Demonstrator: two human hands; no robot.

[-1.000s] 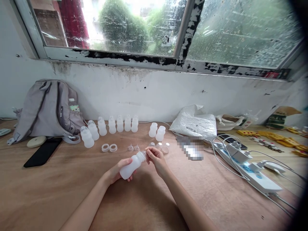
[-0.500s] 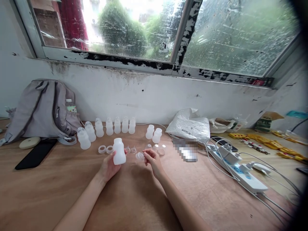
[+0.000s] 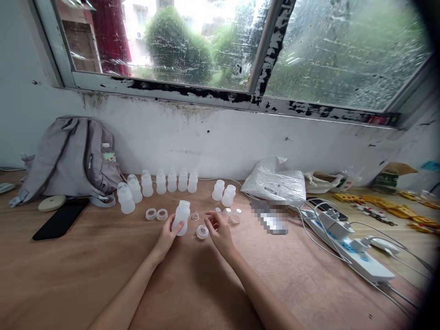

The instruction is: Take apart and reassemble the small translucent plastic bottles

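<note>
A frosted white bottle (image 3: 182, 217) with no cap stands upright in my left hand (image 3: 168, 233), the fingers wrapped round its side. My right hand (image 3: 218, 231) is raised a little over the table, fingers curved and apart, holding nothing. Just left of it a clear lid piece with a ring (image 3: 202, 232) lies on the wood. Behind the bottle sits a small clear nipple (image 3: 195, 215). Two white rings (image 3: 151, 214) lie to the left. Clear domed caps (image 3: 235, 219) are beyond my right hand, partly hidden by it.
Several capped bottles (image 3: 161, 182) line the wall; two open bottles (image 3: 228, 195) stand right of them. A backpack (image 3: 68, 160) and black phone (image 3: 62, 219) are at left. A silver bag (image 3: 275, 181), blurred object (image 3: 271, 220) and power strip (image 3: 360, 261) with cables are at right.
The clear lid piece has left my right hand and now lies on the table; those fingers have opened. My left hand has moved the bottle slightly right. The view has shifted a little.
</note>
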